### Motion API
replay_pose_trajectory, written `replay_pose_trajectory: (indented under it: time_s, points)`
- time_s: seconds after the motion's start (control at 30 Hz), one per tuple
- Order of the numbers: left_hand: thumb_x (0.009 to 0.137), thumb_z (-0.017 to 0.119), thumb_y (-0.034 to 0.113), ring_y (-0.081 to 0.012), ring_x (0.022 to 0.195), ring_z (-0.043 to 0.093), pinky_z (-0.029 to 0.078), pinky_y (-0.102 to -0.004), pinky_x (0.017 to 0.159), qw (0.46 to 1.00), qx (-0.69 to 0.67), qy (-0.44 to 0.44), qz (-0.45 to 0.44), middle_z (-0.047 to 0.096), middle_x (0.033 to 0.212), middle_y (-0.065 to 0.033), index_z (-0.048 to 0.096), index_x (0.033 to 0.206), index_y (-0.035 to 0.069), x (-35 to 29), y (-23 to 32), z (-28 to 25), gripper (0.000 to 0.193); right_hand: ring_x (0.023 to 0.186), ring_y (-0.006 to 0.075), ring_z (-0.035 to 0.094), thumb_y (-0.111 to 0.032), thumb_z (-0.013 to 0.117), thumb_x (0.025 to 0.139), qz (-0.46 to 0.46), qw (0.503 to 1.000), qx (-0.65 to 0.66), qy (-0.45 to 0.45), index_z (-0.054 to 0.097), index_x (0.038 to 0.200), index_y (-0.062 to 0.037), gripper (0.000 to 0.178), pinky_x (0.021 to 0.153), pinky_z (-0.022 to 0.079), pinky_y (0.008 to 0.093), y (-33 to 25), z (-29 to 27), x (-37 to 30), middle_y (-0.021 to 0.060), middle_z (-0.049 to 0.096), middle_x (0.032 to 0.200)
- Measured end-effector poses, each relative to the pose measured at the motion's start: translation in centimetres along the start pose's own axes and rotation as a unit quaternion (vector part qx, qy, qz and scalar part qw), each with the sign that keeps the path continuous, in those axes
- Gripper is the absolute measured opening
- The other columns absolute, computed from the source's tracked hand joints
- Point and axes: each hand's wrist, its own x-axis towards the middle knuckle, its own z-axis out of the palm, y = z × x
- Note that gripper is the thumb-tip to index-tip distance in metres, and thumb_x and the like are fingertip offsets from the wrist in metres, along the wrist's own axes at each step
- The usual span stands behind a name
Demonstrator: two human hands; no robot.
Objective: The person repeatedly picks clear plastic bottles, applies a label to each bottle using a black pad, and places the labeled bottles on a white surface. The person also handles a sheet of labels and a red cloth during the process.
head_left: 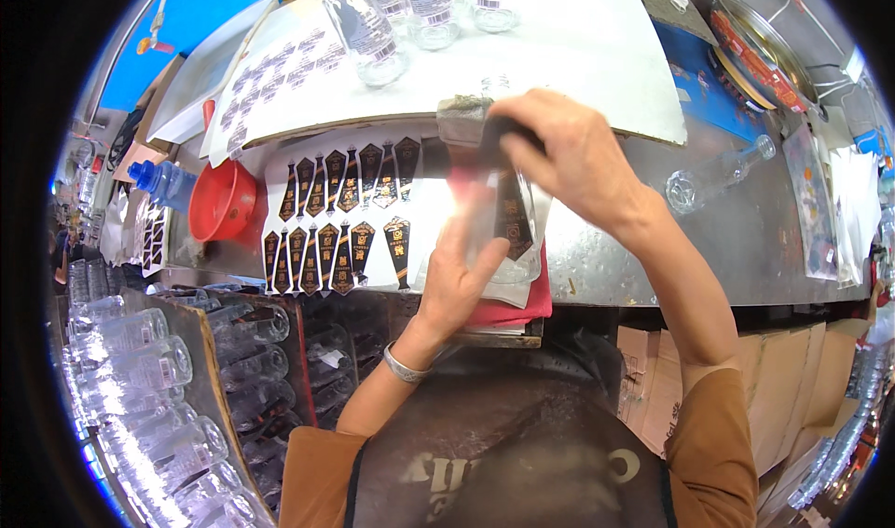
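A clear glass bottle point(522, 269) lies in front of me with a dark tie-shaped label point(512, 213) on its side. My left hand point(455, 272) is beside the bottle, fingers stretched out and blurred, thumb apart near the label's lower end. My right hand point(573, 150) is closed around a dark object point(508, 135) above the bottle's upper part; blur hides its exact kind. Left of my left hand is a white sheet point(368, 213) bearing rows of black-and-gold tie-shaped labels point(398, 248). A pink-red cloth point(536, 306) shows under the bottle.
Several clear bottles point(365, 39) stand on the raised white board point(597, 53), beside a sheet of printed labels point(280, 76). Another bottle point(718, 176) lies on the metal table at right. A red bowl point(224, 202) sits left. Bottle crates point(200, 351) and cardboard boxes point(774, 388) flank me.
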Motion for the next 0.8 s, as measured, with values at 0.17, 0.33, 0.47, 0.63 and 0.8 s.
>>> replay_pose_trajectory:
  time_s: [0.17,0.33,0.47,0.63,0.8]
  points:
    - [0.102,0.059,0.029,-0.0295,0.148,0.033,0.023,-0.0395,0.122,0.994,-0.107,0.006,-0.019,0.033,0.16,-0.0217,0.022,0.156,-0.006,-0.3,0.0,-0.2,0.074,0.098,0.0276,0.065,0.004,0.071,0.072,-0.032,0.998,0.053,0.019,0.068,0.097,-0.0053,0.026,0.083,0.055,0.0353,-0.2,0.4,-3.3,0.0098,0.069,0.101]
    - [0.108,0.042,0.043,-0.0284,0.133,0.052,0.037,-0.0411,0.115,0.992,-0.095,0.08,-0.021,0.054,0.143,-0.0238,0.036,0.149,-0.007,3.2,1.3,-2.3,0.065,0.092,0.0286,0.069,-0.001,0.072,0.076,0.061,0.973,0.201,-0.101,0.07,0.106,-0.0042,0.03,0.082,0.057,0.0379,-2.7,-0.7,-6.5,0.0143,0.071,0.104]
    - [0.107,0.048,0.041,-0.0182,0.111,0.062,0.048,-0.0332,0.1,0.992,-0.08,0.075,-0.066,0.065,0.118,-0.0122,0.049,0.138,-0.008,6.3,3.4,-0.7,0.058,0.088,0.0137,0.067,-0.009,0.067,0.091,0.27,0.948,0.163,0.045,0.068,0.115,-0.0011,0.025,0.081,0.053,0.0285,1.9,-0.3,-2.9,0.0125,0.072,0.099]
    - [0.106,0.054,0.032,-0.0059,0.084,0.052,0.044,-0.0199,0.076,0.98,-0.156,0.113,-0.058,0.063,0.105,-0.0043,0.054,0.133,-0.003,6.9,2.1,1.1,0.044,0.085,0.0127,0.063,-0.012,0.067,0.092,0.259,0.937,0.211,0.096,0.067,0.118,-0.0024,0.027,0.078,0.052,0.026,2.3,-0.6,-3.0,0.0097,0.07,0.094]
    - [0.106,0.052,0.038,-0.0029,0.077,0.048,0.042,-0.0198,0.069,0.968,-0.191,0.124,-0.101,0.059,0.092,0.0014,0.061,0.121,0.0,7.2,3.7,0.2,0.041,0.079,0.0131,0.064,-0.012,0.065,0.091,0.202,0.961,0.186,0.014,0.068,0.117,-0.0012,0.028,0.074,0.052,0.029,1.9,-0.6,-1.9,0.0116,0.07,0.088]
